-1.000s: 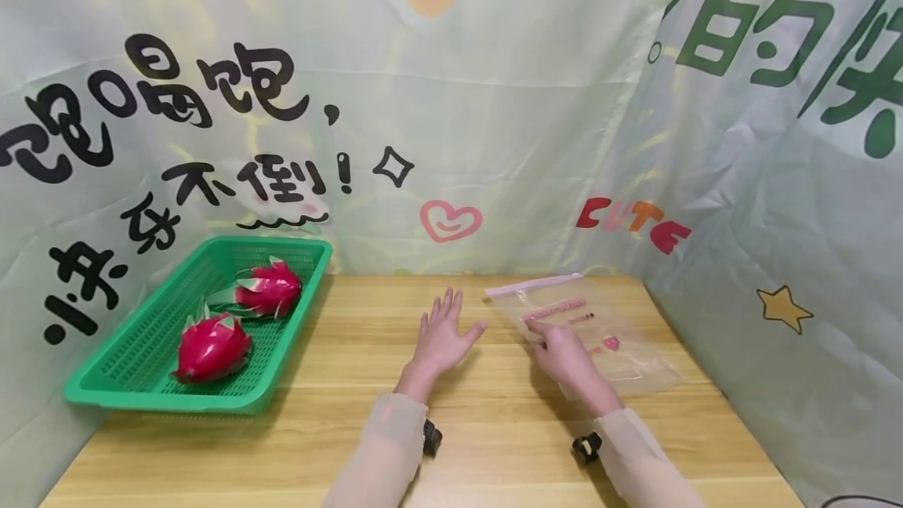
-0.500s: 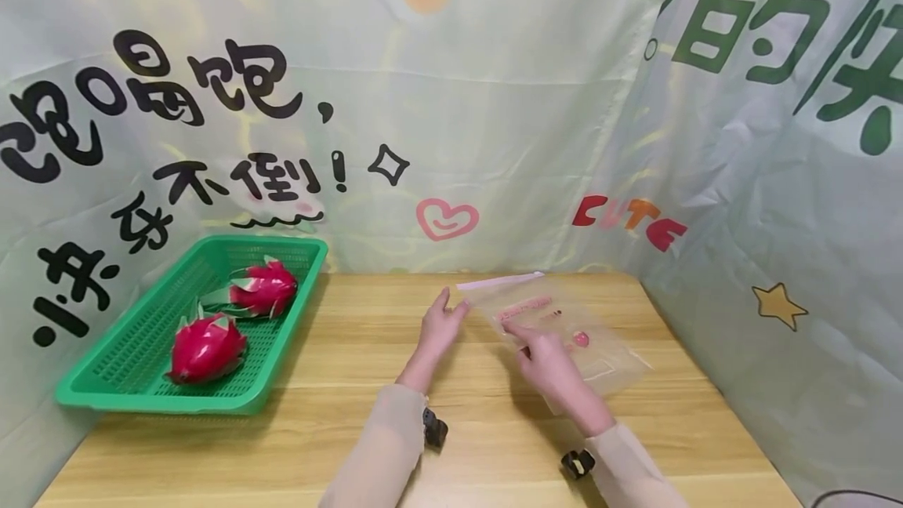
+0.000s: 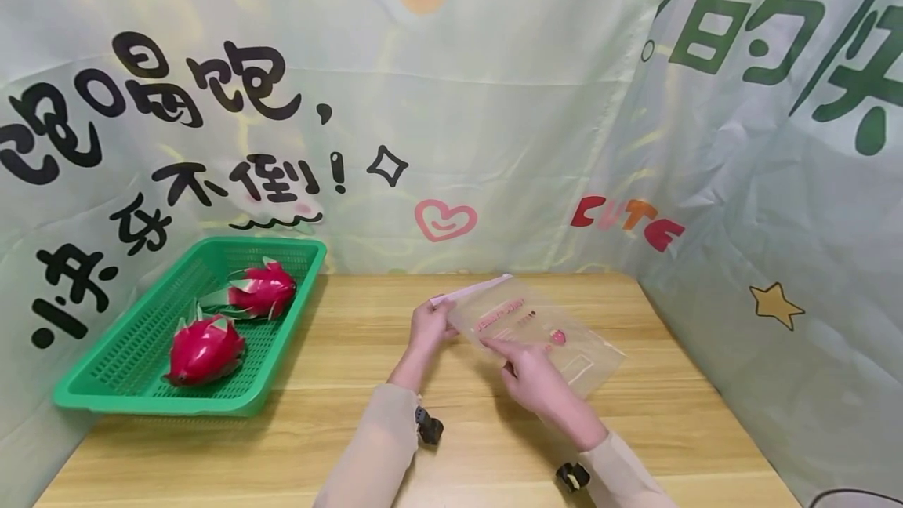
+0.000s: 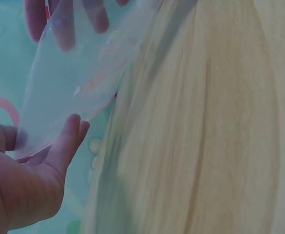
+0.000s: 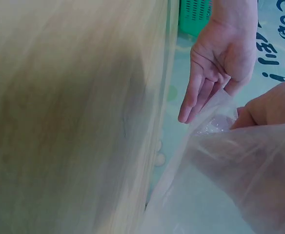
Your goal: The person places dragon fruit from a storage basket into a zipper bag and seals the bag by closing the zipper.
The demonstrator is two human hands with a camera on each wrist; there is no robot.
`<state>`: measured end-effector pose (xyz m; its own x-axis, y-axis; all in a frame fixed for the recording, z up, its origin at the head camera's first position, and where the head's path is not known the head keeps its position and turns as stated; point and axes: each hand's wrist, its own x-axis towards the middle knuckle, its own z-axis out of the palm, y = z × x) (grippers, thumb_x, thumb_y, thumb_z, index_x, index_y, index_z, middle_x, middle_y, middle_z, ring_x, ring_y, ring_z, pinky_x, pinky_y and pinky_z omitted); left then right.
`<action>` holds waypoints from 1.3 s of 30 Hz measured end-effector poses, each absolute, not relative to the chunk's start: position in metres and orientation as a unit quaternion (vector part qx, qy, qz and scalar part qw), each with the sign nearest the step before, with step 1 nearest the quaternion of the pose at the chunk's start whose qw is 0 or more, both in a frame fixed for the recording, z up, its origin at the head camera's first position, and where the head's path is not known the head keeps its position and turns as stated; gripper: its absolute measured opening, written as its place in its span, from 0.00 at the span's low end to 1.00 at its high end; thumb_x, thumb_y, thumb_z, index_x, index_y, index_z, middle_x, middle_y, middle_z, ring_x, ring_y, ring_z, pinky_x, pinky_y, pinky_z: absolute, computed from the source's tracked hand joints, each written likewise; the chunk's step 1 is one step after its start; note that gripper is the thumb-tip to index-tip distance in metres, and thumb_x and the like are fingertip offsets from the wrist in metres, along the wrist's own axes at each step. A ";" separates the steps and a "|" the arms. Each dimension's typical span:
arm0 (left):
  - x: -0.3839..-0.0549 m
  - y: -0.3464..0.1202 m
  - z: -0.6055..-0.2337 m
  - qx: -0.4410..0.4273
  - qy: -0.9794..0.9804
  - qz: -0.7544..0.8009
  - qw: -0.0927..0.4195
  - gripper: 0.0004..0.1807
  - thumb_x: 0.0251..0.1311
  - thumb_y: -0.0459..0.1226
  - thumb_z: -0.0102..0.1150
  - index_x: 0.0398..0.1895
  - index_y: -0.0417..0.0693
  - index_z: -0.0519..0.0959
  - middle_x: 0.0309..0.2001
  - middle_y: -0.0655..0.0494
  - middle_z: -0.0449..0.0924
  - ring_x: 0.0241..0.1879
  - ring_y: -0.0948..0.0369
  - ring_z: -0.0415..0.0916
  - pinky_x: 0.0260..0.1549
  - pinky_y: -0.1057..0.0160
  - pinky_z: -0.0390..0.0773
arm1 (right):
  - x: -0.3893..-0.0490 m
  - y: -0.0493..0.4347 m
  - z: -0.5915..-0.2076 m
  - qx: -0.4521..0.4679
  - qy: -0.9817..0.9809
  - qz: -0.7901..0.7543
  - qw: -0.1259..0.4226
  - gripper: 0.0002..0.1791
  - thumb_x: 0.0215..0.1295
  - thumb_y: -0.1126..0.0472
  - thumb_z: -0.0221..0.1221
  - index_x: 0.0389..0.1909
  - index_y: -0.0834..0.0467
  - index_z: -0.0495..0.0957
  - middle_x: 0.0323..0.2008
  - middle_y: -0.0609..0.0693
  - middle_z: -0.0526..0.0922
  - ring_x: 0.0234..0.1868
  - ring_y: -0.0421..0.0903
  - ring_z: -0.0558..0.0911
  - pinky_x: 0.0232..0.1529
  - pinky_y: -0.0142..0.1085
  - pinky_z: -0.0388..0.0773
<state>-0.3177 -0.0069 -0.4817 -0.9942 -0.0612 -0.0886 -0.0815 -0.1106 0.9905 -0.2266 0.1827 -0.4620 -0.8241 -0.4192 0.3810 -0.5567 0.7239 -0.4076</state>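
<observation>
We cannot read the small print (image 3: 502,315) on the zip bag (image 3: 536,324); the head view's edge crops the black cable (image 3: 857,491).

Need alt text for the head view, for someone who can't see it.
A person's left hand and right hand hold a clear zip bag with pink print over a wooden table, the left at its lilac zip strip. At the picture's left, a green basket holds two dragon fruits. Behind, a pale backdrop carries printed lettering.
</observation>
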 end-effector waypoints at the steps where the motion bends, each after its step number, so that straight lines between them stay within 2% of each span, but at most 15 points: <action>1: -0.317 -0.008 -0.482 -0.052 0.667 0.743 0.008 0.21 0.78 0.37 0.50 0.65 0.30 0.76 0.56 0.31 0.80 0.43 0.50 0.85 0.37 0.61 0.88 | -0.226 0.182 -0.462 0.275 -0.917 0.259 0.130 0.31 0.55 0.79 0.59 0.63 0.62 0.80 0.54 0.60 0.87 0.34 0.44 0.86 0.43 0.39 0.87; 3: -0.317 -0.010 -0.482 -0.050 0.665 0.745 0.012 0.20 0.79 0.36 0.48 0.64 0.30 0.77 0.56 0.32 0.80 0.46 0.47 0.85 0.39 0.61 0.88 | -0.226 0.182 -0.463 0.298 -0.912 0.253 0.126 0.31 0.55 0.80 0.59 0.63 0.63 0.80 0.55 0.60 0.87 0.47 0.52 0.89 0.52 0.45 0.86; 5: -0.315 -0.012 -0.482 -0.045 0.662 0.748 0.015 0.20 0.79 0.36 0.47 0.63 0.31 0.78 0.57 0.32 0.81 0.50 0.45 0.84 0.41 0.60 0.88 | -0.226 0.182 -0.464 0.316 -0.908 0.251 0.113 0.31 0.56 0.79 0.59 0.64 0.64 0.79 0.57 0.60 0.85 0.55 0.57 0.86 0.57 0.49 0.83; 10: -0.310 -0.017 -0.477 -0.038 0.647 0.762 0.007 0.19 0.79 0.37 0.49 0.62 0.33 0.78 0.58 0.33 0.81 0.51 0.44 0.84 0.41 0.60 0.88 | -0.223 0.183 -0.462 0.322 -0.907 0.264 0.073 0.31 0.63 0.74 0.62 0.69 0.63 0.75 0.63 0.60 0.81 0.61 0.58 0.83 0.63 0.51 0.78; 13: -0.307 -0.020 -0.474 -0.032 0.638 0.769 -0.009 0.19 0.78 0.36 0.49 0.63 0.34 0.79 0.58 0.34 0.82 0.50 0.45 0.86 0.40 0.61 0.88 | -0.221 0.182 -0.458 0.311 -0.904 0.285 0.067 0.30 0.66 0.69 0.64 0.70 0.62 0.74 0.64 0.60 0.80 0.60 0.57 0.83 0.63 0.52 0.78; 15: -0.304 -0.023 -0.472 -0.023 0.637 0.770 -0.021 0.19 0.78 0.36 0.49 0.63 0.34 0.78 0.58 0.36 0.82 0.49 0.45 0.87 0.39 0.62 0.88 | -0.220 0.181 -0.456 0.303 -0.900 0.301 0.083 0.29 0.67 0.67 0.65 0.69 0.62 0.75 0.64 0.59 0.81 0.60 0.58 0.83 0.63 0.52 0.78; 18: -0.299 -0.027 -0.470 -0.009 0.647 0.761 -0.037 0.19 0.80 0.36 0.47 0.63 0.36 0.79 0.59 0.39 0.83 0.48 0.47 0.87 0.36 0.64 0.87 | -0.220 0.179 -0.452 0.286 -0.892 0.327 0.126 0.27 0.67 0.67 0.66 0.67 0.62 0.77 0.62 0.59 0.83 0.60 0.59 0.83 0.62 0.54 0.79; 23: -0.289 -0.032 -0.462 0.027 0.669 0.739 -0.073 0.18 0.81 0.38 0.46 0.62 0.39 0.80 0.59 0.44 0.84 0.48 0.47 0.87 0.32 0.67 0.85 | -0.226 0.175 -0.448 0.261 -0.866 0.373 0.209 0.27 0.67 0.67 0.66 0.67 0.63 0.76 0.66 0.59 0.79 0.57 0.58 0.84 0.55 0.54 0.83; 25: -0.285 -0.035 -0.457 0.044 0.674 0.732 -0.090 0.18 0.81 0.38 0.46 0.62 0.39 0.80 0.60 0.45 0.84 0.50 0.47 0.87 0.35 0.66 0.86 | -0.231 0.172 -0.445 0.250 -0.854 0.396 0.225 0.27 0.68 0.68 0.65 0.68 0.64 0.74 0.68 0.60 0.77 0.56 0.59 0.84 0.53 0.55 0.84; 26: -0.283 -0.037 -0.454 0.051 0.679 0.726 -0.098 0.18 0.81 0.38 0.46 0.62 0.40 0.80 0.60 0.46 0.84 0.50 0.47 0.87 0.32 0.67 0.85 | -0.234 0.171 -0.442 0.246 -0.848 0.409 0.233 0.28 0.68 0.68 0.65 0.68 0.64 0.74 0.68 0.60 0.77 0.57 0.59 0.84 0.53 0.55 0.84; 27: -0.280 -0.039 -0.451 0.058 0.680 0.723 -0.107 0.18 0.81 0.38 0.47 0.62 0.40 0.80 0.60 0.46 0.84 0.50 0.46 0.87 0.33 0.67 0.86 | -0.236 0.170 -0.440 0.240 -0.841 0.422 0.238 0.27 0.68 0.68 0.65 0.68 0.64 0.73 0.67 0.62 0.77 0.56 0.60 0.84 0.53 0.56 0.84; 29: -0.275 -0.041 -0.446 0.070 0.680 0.720 -0.120 0.18 0.81 0.37 0.47 0.64 0.40 0.79 0.60 0.46 0.83 0.52 0.46 0.86 0.39 0.65 0.87 | -0.241 0.167 -0.434 0.226 -0.830 0.449 0.241 0.26 0.69 0.68 0.64 0.67 0.64 0.73 0.65 0.63 0.77 0.57 0.61 0.83 0.54 0.56 0.84; 32: -0.268 -0.042 -0.438 0.089 0.680 0.713 -0.147 0.19 0.81 0.35 0.46 0.67 0.38 0.77 0.60 0.44 0.83 0.52 0.44 0.86 0.39 0.63 0.88 | -0.248 0.162 -0.422 0.203 -0.815 0.490 0.234 0.23 0.71 0.68 0.63 0.65 0.65 0.75 0.62 0.65 0.78 0.57 0.62 0.83 0.54 0.56 0.83; 33: -0.266 -0.042 -0.436 0.098 0.677 0.712 -0.157 0.19 0.81 0.35 0.46 0.68 0.37 0.75 0.61 0.43 0.82 0.52 0.43 0.86 0.43 0.59 0.87 | -0.250 0.161 -0.418 0.191 -0.814 0.499 0.227 0.21 0.72 0.66 0.63 0.64 0.65 0.75 0.61 0.65 0.78 0.56 0.61 0.83 0.54 0.56 0.83; 39: -0.254 -0.040 -0.426 0.168 0.691 0.665 -0.231 0.20 0.81 0.33 0.46 0.69 0.35 0.74 0.61 0.41 0.82 0.51 0.42 0.86 0.42 0.57 0.88 | -0.263 0.151 -0.399 0.122 -0.823 0.522 0.186 0.19 0.77 0.57 0.60 0.61 0.63 0.77 0.57 0.59 0.81 0.56 0.57 0.84 0.57 0.53 0.82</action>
